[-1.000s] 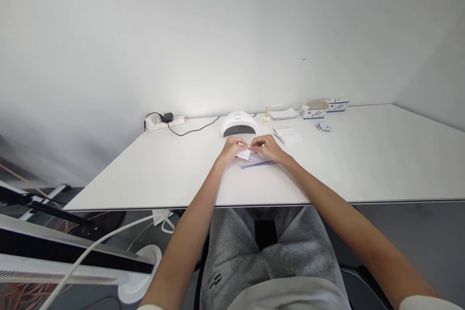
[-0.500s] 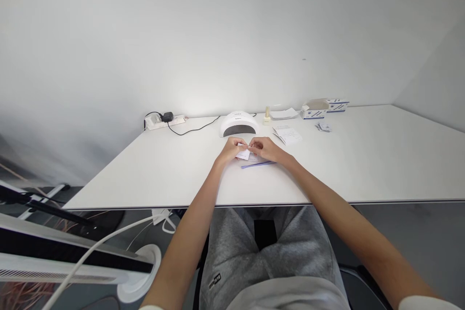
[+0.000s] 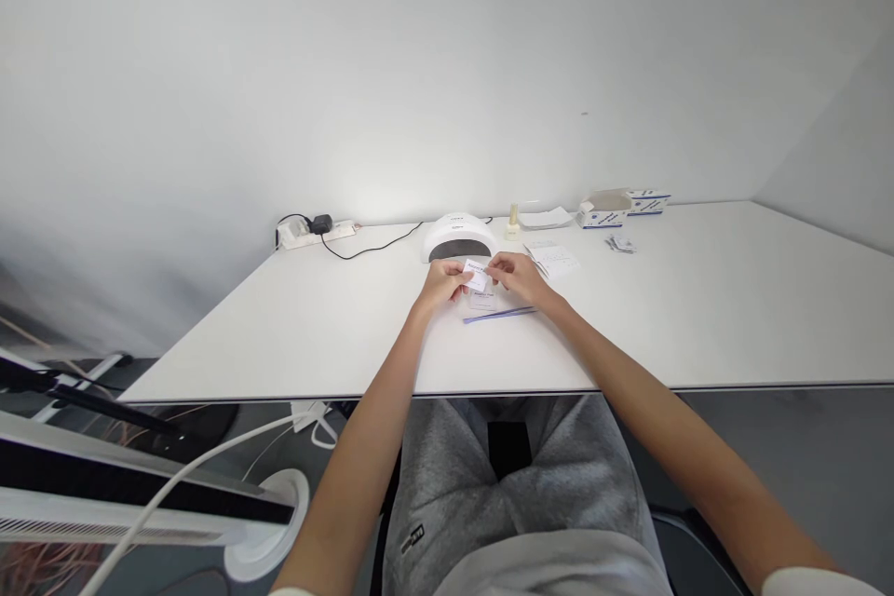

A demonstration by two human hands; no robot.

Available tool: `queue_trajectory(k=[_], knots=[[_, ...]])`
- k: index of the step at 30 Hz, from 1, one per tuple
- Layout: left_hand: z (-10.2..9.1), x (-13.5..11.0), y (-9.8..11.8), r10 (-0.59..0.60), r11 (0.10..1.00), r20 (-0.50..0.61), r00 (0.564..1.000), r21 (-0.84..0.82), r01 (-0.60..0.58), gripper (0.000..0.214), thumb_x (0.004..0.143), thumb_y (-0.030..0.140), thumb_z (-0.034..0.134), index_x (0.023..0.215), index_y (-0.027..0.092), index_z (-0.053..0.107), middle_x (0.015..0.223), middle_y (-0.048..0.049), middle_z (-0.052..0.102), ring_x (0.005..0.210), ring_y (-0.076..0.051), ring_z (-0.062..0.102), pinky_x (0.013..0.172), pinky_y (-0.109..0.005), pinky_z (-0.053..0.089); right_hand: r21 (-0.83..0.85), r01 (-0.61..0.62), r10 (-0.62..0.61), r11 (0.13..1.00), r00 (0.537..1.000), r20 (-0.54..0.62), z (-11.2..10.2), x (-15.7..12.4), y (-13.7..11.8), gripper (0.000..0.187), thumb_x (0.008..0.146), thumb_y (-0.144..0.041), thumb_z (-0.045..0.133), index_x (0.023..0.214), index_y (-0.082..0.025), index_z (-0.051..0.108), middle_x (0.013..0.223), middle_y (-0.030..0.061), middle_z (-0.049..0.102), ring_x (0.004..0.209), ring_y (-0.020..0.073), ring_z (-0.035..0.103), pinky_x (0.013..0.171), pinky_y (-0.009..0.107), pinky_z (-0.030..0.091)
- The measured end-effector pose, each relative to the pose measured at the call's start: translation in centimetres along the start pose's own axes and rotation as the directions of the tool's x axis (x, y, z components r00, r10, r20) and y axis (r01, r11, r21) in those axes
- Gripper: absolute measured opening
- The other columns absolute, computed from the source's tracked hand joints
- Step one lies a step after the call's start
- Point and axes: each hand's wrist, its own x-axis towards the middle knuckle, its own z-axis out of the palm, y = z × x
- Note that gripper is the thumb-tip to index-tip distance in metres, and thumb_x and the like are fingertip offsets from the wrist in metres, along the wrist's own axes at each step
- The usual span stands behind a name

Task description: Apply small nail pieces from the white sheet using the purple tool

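Observation:
My left hand (image 3: pixel 442 283) pinches a small white printed packet (image 3: pixel 475 277) that looks like an alcohol pad sachet. At the packet's upper right edge, the thumb and fingers of my right hand (image 3: pixel 515 274) are closed together on it. Below my hands another printed white packet (image 3: pixel 482 301) lies on the table, beside a thin blue-purple strip (image 3: pixel 497 315). Whether that strip is the edge of a clear bag, I cannot tell. Just behind my hands stands a white dome-shaped nail lamp (image 3: pixel 458 231) with a dark opening.
On the white table (image 3: pixel 314 326), a nail polish bottle (image 3: pixel 513 223) stands right of the lamp. Nearby are folded paper (image 3: pixel 557 261), a white stack (image 3: pixel 546 219), small cartons (image 3: pixel 602 214) and several packets (image 3: pixel 620 244). A power strip (image 3: pixel 318 233) with a black adapter is at left.
Both hands have lifted slightly away from me, and the packet now stands more upright with its print showing. My right hand has shifted to its upper right edge. The packet on the table shows more.

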Motion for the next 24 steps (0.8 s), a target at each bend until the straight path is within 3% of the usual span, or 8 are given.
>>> queue_trajectory(k=[3,5,9,12,18,21,24], knots=[[-0.1,0.2,-0.4,0.007,1.0,-0.123,0.992,0.029,-0.004,0.018,0.076,0.024,0.068,0.064,0.013,0.062,0.05,-0.0002,0.056,0.035,-0.005,0.039,0.038,-0.022,0.029,-0.076,0.001,0.0,0.997,1.0,0.01,0.0,0.0,0.3,0.02,0.081,-0.038,0.059,0.081,-0.019,0.064,0.076,0.0029,0.065,0.066,0.0148,0.054,0.067,0.029,0.042],[-0.2,0.4,-0.7,0.001,0.997,-0.19,0.982,0.073,0.013,0.015,0.076,0.023,0.066,0.064,0.013,0.063,0.05,0.0006,0.055,0.034,-0.005,0.038,0.038,-0.021,0.028,-0.139,0.005,0.006,0.99,0.997,0.078,-0.1,-0.1,0.5,0.026,0.078,-0.043,0.064,0.089,-0.019,0.066,0.09,0.0045,0.066,0.074,0.0159,0.055,0.07,0.03,0.043],[-0.5,0.4,-0.8,-0.039,0.989,-0.234,0.972,0.127,0.071,0.008,0.074,0.016,0.061,0.067,0.015,0.064,0.046,0.0024,0.051,0.034,-0.007,0.037,0.038,-0.021,0.027,-0.241,0.027,0.038,0.97,0.965,0.26,-0.4,-0.4,0.7,0.047,0.068,-0.051,0.075,0.103,-0.022,0.067,0.104,0.0073,0.063,0.086,0.0198,0.057,0.074,0.03,0.043],[-0.6,0.3,-0.7,-0.049,0.985,-0.271,0.961,0.147,0.092,0.013,0.072,0.013,0.059,0.06,0.016,0.058,0.042,0.0034,0.045,0.035,-0.007,0.036,0.038,-0.021,0.026,-0.278,0.024,0.067,0.96,0.947,0.314,-0.6,-0.3,0.7,0.05,0.064,-0.048,0.079,0.105,-0.022,0.067,0.105,0.0078,0.061,0.087,0.0205,0.057,0.073,0.03,0.043],[-0.6,0.4,-0.7,-0.056,0.992,-0.221,0.974,0.098,0.079,0.013,0.074,0.017,0.059,0.06,0.017,0.056,0.041,0.0036,0.045,0.034,-0.007,0.036,0.038,-0.021,0.026,-0.261,-0.009,0.091,0.965,0.948,0.304,-0.6,0.1,1.0,0.042,0.06,-0.038,0.082,0.095,-0.019,0.066,0.096,0.0066,0.063,0.081,0.0195,0.057,0.07,0.029,0.043],[-0.6,0.4,-0.7,-0.048,0.997,-0.172,0.984,0.046,0.057,0.009,0.075,0.019,0.059,0.067,0.016,0.06,0.044,0.0031,0.048,0.034,-0.007,0.037,0.037,-0.022,0.027,-0.219,-0.005,0.064,0.976,0.964,0.26,-0.5,0.2,1.2,0.029,0.066,-0.032,0.076,0.089,-0.018,0.064,0.093,0.0051,0.065,0.077,0.0181,0.056,0.068,0.028,0.042],[-0.6,0.5,-0.8,-0.037,0.999,-0.195,0.98,0.021,0.042,0.009,0.076,0.022,0.061,0.071,0.015,0.061,0.047,0.0028,0.05,0.034,-0.007,0.037,0.037,-0.021,0.027,-0.183,0.004,0.031,0.983,0.981,0.191,-0.4,0.2,1.4,0.017,0.074,-0.03,0.066,0.084,-0.018,0.063,0.083,0.0028,0.065,0.072,0.0171,0.056,0.065,0.028,0.041]])
